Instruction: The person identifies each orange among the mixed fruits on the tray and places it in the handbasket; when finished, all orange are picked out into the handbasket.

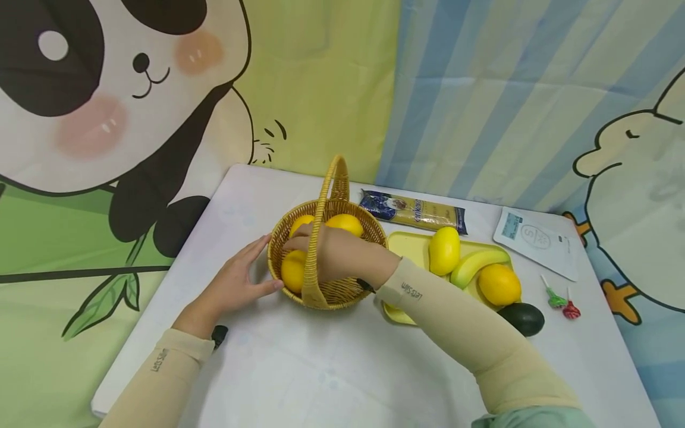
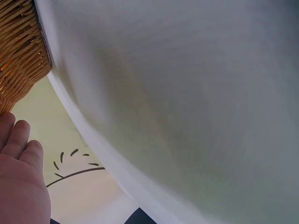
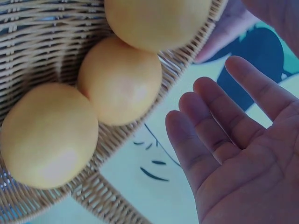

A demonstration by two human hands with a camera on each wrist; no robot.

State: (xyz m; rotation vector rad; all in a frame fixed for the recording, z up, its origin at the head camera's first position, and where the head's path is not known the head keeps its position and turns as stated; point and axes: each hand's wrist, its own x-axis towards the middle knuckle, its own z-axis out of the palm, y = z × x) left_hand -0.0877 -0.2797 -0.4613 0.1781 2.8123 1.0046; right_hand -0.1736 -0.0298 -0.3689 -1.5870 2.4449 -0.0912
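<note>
A wicker basket with an arched handle stands on the white table and has three yellow-orange round fruits in it. Over the basket, under the handle, reaches my right hand. In the right wrist view its fingers are extended and apart from the fruits, holding nothing. At the basket's left side is my left hand, thumb spread from the fingers and fingertips at the wicker wall. The left wrist view shows part of this hand just below the basket.
Right of the basket, a yellow tray bears a yellow mango-like fruit, a banana and a yellow-orange fruit. A dark avocado-like fruit lies by its corner. Behind are a pasta-like packet and a white flat item; lollipops lie right.
</note>
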